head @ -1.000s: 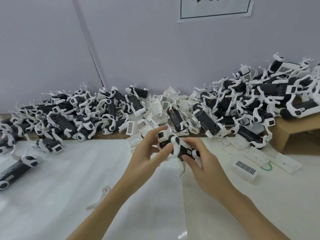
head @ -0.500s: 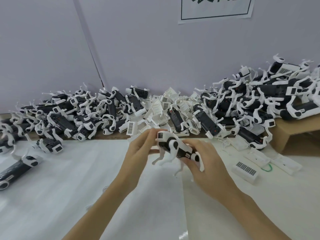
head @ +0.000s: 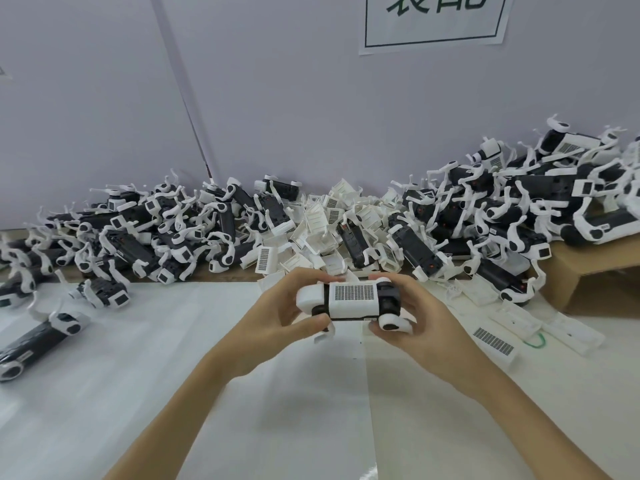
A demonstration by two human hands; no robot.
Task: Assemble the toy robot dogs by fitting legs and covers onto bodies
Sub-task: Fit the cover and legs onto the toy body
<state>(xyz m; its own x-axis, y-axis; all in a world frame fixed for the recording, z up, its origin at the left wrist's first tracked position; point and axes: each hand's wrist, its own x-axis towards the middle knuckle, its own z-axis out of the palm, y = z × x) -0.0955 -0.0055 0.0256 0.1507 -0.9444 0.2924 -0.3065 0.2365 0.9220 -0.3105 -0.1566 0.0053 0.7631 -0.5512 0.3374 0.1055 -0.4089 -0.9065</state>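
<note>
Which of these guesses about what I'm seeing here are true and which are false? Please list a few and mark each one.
1. Both hands hold one toy dog. True: the left hand and right hand grip the toy dog at its two ends.
2. The toy's white cover with a dotted grid faces up. True.
3. The held toy rests flat on the table. False: it is lifted above the white sheet.
4. The pile of dogs sits along the wall. True.
5. The green loop lies left of the hands. False: it lies to their right.
</note>
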